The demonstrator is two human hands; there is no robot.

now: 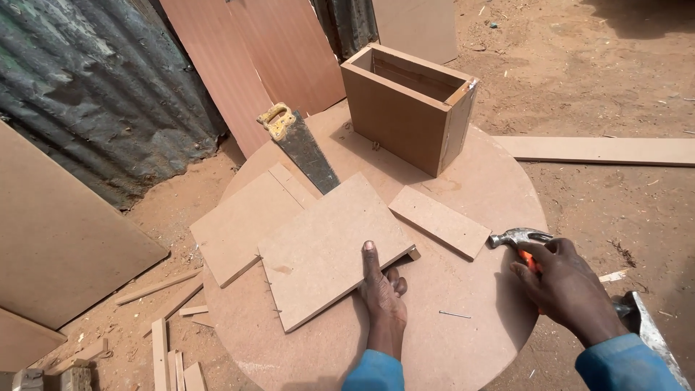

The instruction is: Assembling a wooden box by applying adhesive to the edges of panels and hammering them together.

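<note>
Your left hand (382, 293) grips the near edge of a flat fibreboard panel (334, 246) on a round worktable (463, 340), thumb pressed on the top face and the other fingers curled beneath, lifting that edge slightly. Small nails stick out along the panel's left edge, away from your grip. Your right hand (568, 286) is closed around the orange handle of a claw hammer (518, 237), its steel head pointing toward the panel and hovering over the table's right rim, well apart from the left hand. Between the two hands a loose nail (455, 314) lies on the tabletop. Just beyond the held panel, a narrow board strip (439, 221) rests flat, and a second, larger panel (242, 221) lies partly under the held one on its far left side. Farther off, past both hands, an open-topped wooden box (405, 108) stands upright, with a yellow-handled handsaw (298, 145) lying to its left.
</note>
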